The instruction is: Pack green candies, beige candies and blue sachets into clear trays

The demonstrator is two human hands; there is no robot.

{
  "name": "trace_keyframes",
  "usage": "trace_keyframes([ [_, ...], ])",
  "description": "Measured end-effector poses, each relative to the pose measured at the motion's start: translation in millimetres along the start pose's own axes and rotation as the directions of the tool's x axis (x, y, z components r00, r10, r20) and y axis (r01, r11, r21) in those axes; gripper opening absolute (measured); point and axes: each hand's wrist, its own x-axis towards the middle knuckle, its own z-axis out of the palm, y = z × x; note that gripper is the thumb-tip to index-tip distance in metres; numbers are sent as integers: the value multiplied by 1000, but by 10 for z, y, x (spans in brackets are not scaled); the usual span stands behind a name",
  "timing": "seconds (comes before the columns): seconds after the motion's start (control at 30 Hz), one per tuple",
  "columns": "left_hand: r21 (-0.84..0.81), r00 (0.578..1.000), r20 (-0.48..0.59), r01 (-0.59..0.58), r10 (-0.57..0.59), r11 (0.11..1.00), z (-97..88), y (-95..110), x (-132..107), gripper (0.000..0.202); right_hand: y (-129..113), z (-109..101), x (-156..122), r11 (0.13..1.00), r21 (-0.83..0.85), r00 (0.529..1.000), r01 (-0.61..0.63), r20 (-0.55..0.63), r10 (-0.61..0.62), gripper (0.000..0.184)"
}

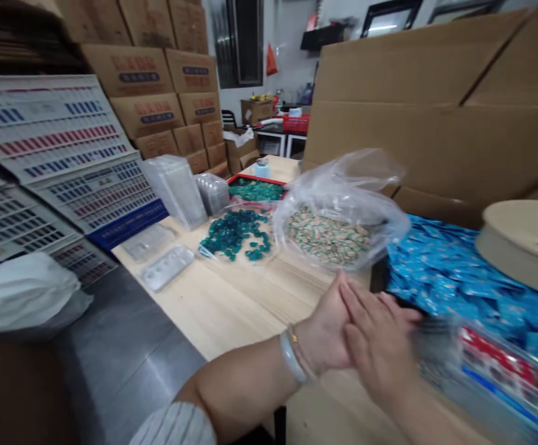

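My left hand (327,334), with a pale bangle and a thin gold-coloured band at the wrist, meets my right hand (382,346) above the front of the wooden table (259,296). The right hand lies across the left with its fingers stretched out, slightly blurred. Past it, fingertips of the left hand seem to show, extended; its palm is hidden. I see no object between the hands. Just beyond them is a clear plastic bag (389,216) of small beige-and-green pieces (328,235). To its left, dark teal pieces (236,232) lie on clear plastic.
Clear plastic trays (169,266) and stacked clear cases (176,188) line the left side. A red-rimmed tray (257,179) holds green pieces. Blue packets (454,266), a round beige tub (523,241) and a blurred printed package (495,371) are at right. Cardboard boxes (152,114) rise behind.
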Motion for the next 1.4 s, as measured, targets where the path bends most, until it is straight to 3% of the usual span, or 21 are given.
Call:
trace_keyframes([
  [0.1,334,954,-2,-283,301,899,-329,646,-864,67,-52,561,126,991,-80,994,108,37,-105,52],
  [0.13,504,910,-50,-334,412,797,-537,852,-1170,63,-28,705,190,987,-114,994,110,40,-106,52],
  [0.17,690,818,-126,-334,561,642,-783,1050,-1469,61,-19,831,261,984,-136,993,112,51,-106,51],
  [0.2,855,682,-217,-213,698,473,-1053,1235,-1749,64,-46,947,334,982,-135,989,131,79,-121,50],
  [0.23,946,500,-280,-1,819,324,-1331,1400,-2001,70,-120,1058,406,978,-111,978,176,131,-161,47],
  [0.27,948,366,-284,247,886,202,-1598,1537,-2215,74,-242,1167,474,969,-69,954,239,202,-221,44],
  [0.3,868,276,-295,477,915,135,-1839,1636,-2385,79,-402,1279,532,952,-11,916,306,277,-291,40],
  [0.33,747,216,-338,653,916,122,-2039,1692,-2509,85,-585,1392,581,930,54,867,363,346,-358,37],
  [0.4,540,182,-397,839,900,68,-2293,1662,-2619,88,-943,1619,645,889,171,777,425,435,-455,34],
  [0.43,484,202,-403,875,893,20,-2348,1578,-2616,87,-1084,1726,664,873,212,749,439,451,-486,33],
  [0.47,464,249,-386,885,888,-46,-2363,1457,-2584,85,-1186,1825,677,861,237,732,449,455,-507,33],
  [0.53,490,387,-307,847,869,-204,-2307,1149,-2478,84,-1270,1985,697,841,244,709,483,454,-539,34],
  [0.6,553,518,-239,768,821,-323,-2205,856,-2371,87,-1229,2089,718,809,224,656,543,488,-576,30],
  [0.63,585,563,-221,730,797,-353,-2159,747,-2332,88,-1184,2120,732,790,218,618,574,518,-592,26],
  [0.7,634,613,-211,679,761,-371,-2111,633,-2287,89,-1088,2154,769,750,227,539,621,571,-619,19],
  [0.77,659,636,-212,654,742,-372,-2127,634,-2279,88,-1021,2165,819,722,254,483,644,596,-641,19],
  [0.9,691,672,-196,612,715,-386,-2224,727,-2311,82,-1008,2175,928,702,298,418,647,631,-654,21],
  [1.2,705,675,-161,589,720,-395,-2257,707,-2321,77,-1059,2185,1068,694,434,346,575,639,-687,21],
  [1.4,708,677,-165,588,717,-392,-2272,729,-2336,74,-1064,2195,1110,683,437,314,586,654,-688,20],
])
